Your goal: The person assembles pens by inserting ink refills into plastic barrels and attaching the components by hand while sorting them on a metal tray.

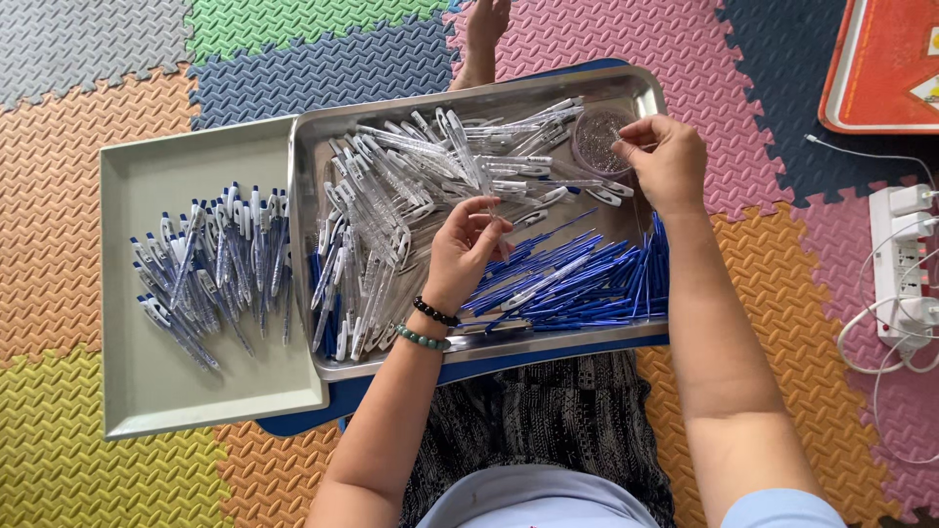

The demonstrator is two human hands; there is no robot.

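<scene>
My left hand (468, 244) hovers over a steel tray (626, 83), its fingers curled around a clear pen barrel (489, 210) standing up from the pile. The tray holds a heap of clear pen barrels (411, 176) and a bunch of blue refills (577, 284). My right hand (667, 156) is at the tray's far right corner, fingertips pinched at a small round clear cup (597, 137) of tiny parts; what it pinches is too small to tell. A grey tray (156, 391) on the left carries assembled blue-and-clear pens (215, 264).
Both trays rest on a blue board (391, 391) over my lap, on coloured foam floor tiles. Another person's foot (484, 34) shows beyond the steel tray. A white power strip (905, 264) with cables lies at right, an orange object (885, 64) at top right.
</scene>
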